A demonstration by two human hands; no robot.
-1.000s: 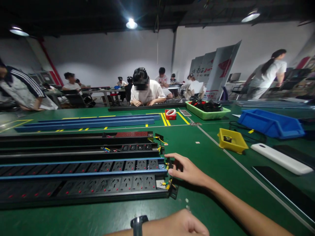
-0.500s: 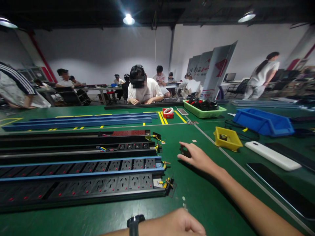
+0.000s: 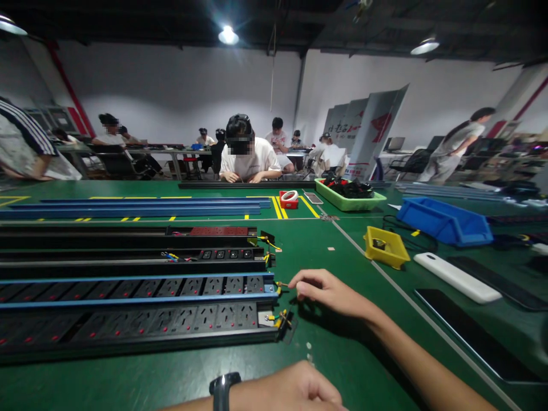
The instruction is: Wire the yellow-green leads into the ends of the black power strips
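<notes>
My right hand (image 3: 327,291) is at the right end of a blue-railed socket strip (image 3: 180,288). Its index fingertip meets or nearly meets the tip of a short yellow-green wire (image 3: 281,285) there; the thumb stays apart from it, fingers loosely bent. Low in the view, my left hand (image 3: 306,385) wears a black watch and has curled fingers, partly cut off by the frame edge; what it holds, if anything, is hidden. Closest to me lies a black socket strip (image 3: 184,325) with a yellow-green wire and dark end piece. Two more black-railed strips (image 3: 231,256) (image 3: 218,232) lie behind.
To the right are a yellow bin (image 3: 387,248), a blue bin (image 3: 445,222), a white oblong case (image 3: 456,277) and a dark flat panel (image 3: 475,337). A green basket (image 3: 349,198) and red box (image 3: 289,200) stand farther back. Across the table sits a person (image 3: 250,151).
My right hand has moved left and down to the wire at the blue-railed strip, its fingers drawing closer together. The left hand stays low. The view has shifted slightly.
</notes>
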